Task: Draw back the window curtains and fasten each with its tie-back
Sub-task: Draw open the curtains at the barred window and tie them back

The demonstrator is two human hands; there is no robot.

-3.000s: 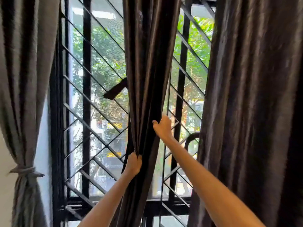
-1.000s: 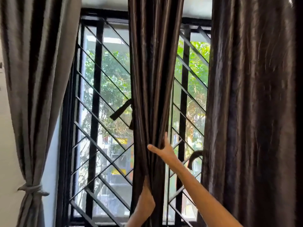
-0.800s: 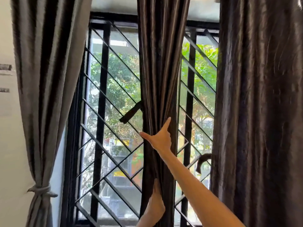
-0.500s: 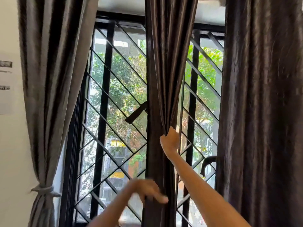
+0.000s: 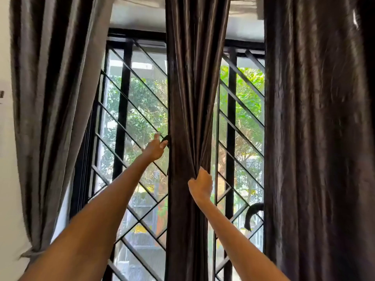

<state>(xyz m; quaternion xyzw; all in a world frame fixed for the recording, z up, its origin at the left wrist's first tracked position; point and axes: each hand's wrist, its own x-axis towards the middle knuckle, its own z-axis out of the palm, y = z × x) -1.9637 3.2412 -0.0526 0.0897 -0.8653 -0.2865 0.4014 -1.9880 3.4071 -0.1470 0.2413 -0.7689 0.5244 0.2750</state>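
Observation:
The dark brown middle curtain [image 5: 190, 98] hangs gathered into a narrow column in front of the window. My right hand [image 5: 199, 185] grips its folds on the right side at mid height. My left hand [image 5: 155, 148] is stretched up to the curtain's left edge, where the dark tie-back strap [image 5: 165, 138] shows between thumb and forefinger. Motion blur hides whether the fingers pinch the strap. The grey left curtain [image 5: 50, 98] is drawn aside and bound low by its tie-back [image 5: 30, 253]. The right curtain [image 5: 316, 138] hangs loose.
A black window grille [image 5: 125, 122] with diagonal bars stands right behind the curtains. A dark curved tie-back loop [image 5: 252, 212] sticks out at the right curtain's inner edge. A white wall [image 5: 8, 179] lies to the left.
My left hand let go of the curtain's lower part and rose to the strap at its left edge. My right hand shifted from flat on the folds to gripping them.

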